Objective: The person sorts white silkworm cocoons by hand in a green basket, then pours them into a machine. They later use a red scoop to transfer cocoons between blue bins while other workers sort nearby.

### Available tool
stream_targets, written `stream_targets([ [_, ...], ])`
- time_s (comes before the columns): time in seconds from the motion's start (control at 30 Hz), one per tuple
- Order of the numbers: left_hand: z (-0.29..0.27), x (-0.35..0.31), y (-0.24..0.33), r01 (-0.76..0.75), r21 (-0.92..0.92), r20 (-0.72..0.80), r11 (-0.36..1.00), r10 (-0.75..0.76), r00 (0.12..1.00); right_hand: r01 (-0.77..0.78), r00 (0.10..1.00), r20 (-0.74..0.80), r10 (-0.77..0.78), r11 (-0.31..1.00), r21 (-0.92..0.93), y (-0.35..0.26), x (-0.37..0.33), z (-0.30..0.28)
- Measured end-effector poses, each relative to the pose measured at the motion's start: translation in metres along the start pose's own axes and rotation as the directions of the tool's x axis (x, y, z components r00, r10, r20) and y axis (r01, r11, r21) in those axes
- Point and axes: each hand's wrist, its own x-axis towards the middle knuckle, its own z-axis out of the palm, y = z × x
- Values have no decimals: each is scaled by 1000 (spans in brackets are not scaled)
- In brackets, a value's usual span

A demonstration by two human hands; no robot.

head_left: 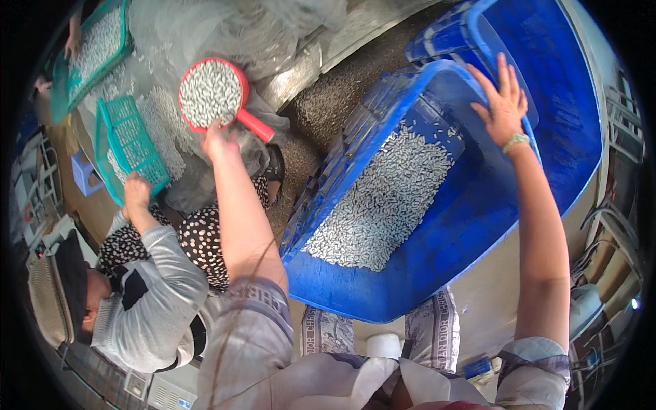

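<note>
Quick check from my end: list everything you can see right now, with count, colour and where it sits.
Blue tub: one, tilted, centre right, a second blue tub behind it.
Small pieces: a heap, white-grey, inside the tilted tub.
Scoop: one, red rim and handle, heaped with the same pieces, upper left.
Teal baskets: two, upper left; the farther one holds pieces.
Clear plastic sheet: one, top centre, over the worktop.
Co-worker: one, grey sleeves and cap, lower left, a hand on the near basket.
Left hand: holds the scoop by its rim.
Right hand: fingers spread, on the tilted tub's upper rim.
</note>
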Motion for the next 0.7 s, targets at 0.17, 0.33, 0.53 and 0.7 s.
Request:
stream_targets([
  [0.17, 34, -171, -2, -718, 208, 601, 664, 493, 629, -25, 1000, 5, 25, 996, 84, -19, 7, 10],
  [0.33, 61, -225, -23, -854, 467, 866, 232, 75, 494, 65, 998, -34, -56, 806, 588, -26, 9, -7],
  [0.53, 57, -203, -13, -910, 415, 897, 15, 160, 412, -645, 757, 315, 573, 576, 502, 184, 23, 119],
  [0.7, 31, -196, -5, -823, 558, 822, 106, 65, 566, -762, 514, 720, 466, 634, 133, 184, -14, 172],
])
